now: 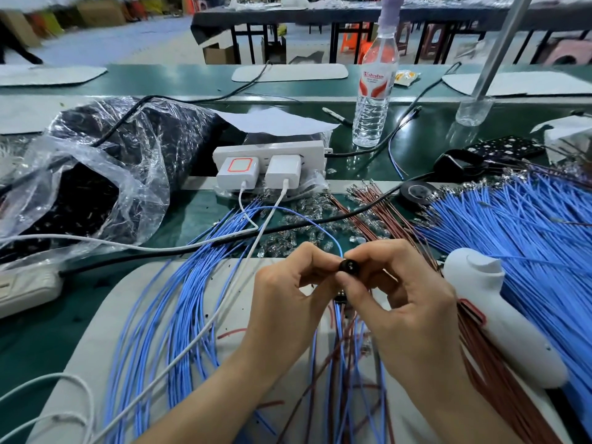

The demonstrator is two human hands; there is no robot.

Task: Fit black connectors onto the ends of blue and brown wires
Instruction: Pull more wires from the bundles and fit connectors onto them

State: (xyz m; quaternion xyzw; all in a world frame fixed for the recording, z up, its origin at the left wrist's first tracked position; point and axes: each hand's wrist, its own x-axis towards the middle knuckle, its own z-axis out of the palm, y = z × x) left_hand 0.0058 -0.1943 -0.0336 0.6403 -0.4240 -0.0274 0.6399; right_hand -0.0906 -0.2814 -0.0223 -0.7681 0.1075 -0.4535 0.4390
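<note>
Blue-wire seating, seemingly the step in hand: pinching the black connector (348, 266) from both sides with left hand (288, 286) and right hand (403, 293), fingertips pressed close around it, raised above the grey mat (234, 274). Feeding the looped blue wire (333, 238) in from above. Next, probably: push straight until seated.

black connector (347, 265) mostly hidden between fingertips of left hand (288, 293) and right hand (403, 296), plastic bag (96, 174) contents unclear, power strip (22, 291) cut off by left edge, bottle (373, 91) top blurred
</note>
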